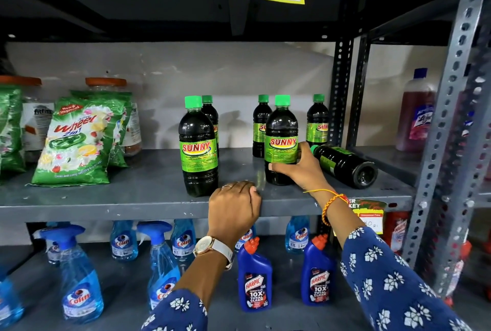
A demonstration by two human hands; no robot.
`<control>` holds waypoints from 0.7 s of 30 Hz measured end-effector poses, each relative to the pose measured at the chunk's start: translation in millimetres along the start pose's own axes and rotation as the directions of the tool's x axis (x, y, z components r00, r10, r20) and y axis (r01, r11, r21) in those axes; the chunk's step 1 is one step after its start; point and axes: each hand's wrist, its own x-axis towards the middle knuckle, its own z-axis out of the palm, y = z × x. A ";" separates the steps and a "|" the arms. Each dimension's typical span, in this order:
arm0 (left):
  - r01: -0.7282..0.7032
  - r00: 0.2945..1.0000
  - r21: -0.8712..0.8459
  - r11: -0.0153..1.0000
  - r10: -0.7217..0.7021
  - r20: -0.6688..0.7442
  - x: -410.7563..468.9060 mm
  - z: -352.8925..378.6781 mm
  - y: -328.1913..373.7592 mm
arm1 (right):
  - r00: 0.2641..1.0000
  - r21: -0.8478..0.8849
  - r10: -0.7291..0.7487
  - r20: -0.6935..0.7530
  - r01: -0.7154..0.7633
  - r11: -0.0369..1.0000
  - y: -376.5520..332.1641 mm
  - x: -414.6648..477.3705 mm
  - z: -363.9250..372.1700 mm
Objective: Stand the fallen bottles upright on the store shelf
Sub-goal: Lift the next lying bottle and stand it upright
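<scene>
Dark-filled bottle (281, 142) stands clamped in the grip of right hand (300, 171); fallen bottle (345, 164) at its three o'clock; left hand (233, 208) clasps shelf (106, 205) edge.

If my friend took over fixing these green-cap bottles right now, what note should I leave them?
The left hand holds the front edge of the shelf.
The right hand grips the held bottle, upright at the front.
Done: the other bottles, four of them, stand upright too.
Left: the fallen bottle lies on its side just right of the right hand. Let go and stand it up.
</scene>
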 end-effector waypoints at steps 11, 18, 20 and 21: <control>0.010 1.000 -0.008 1.000 -0.010 0.010 -0.2 -4.4 2.0 | 0.998 -0.041 -0.029 0.047 0.031 0.999 -12.7 -29.3 -17.8; 0.026 1.000 0.005 1.000 -0.026 -0.017 -1.5 -4.3 3.3 | 0.997 -0.010 -0.039 0.064 0.039 0.999 -15.7 -38.6 -20.0; 0.024 0.999 0.018 1.000 -0.023 -0.035 -1.6 -3.9 3.1 | 0.996 -0.001 -0.040 0.076 0.040 0.999 -16.4 -39.5 -21.1; 0.023 0.999 0.026 0.999 -0.022 -0.039 -1.4 -3.7 3.5 | 0.996 0.007 -0.043 0.081 0.042 0.999 -17.0 -39.7 -22.1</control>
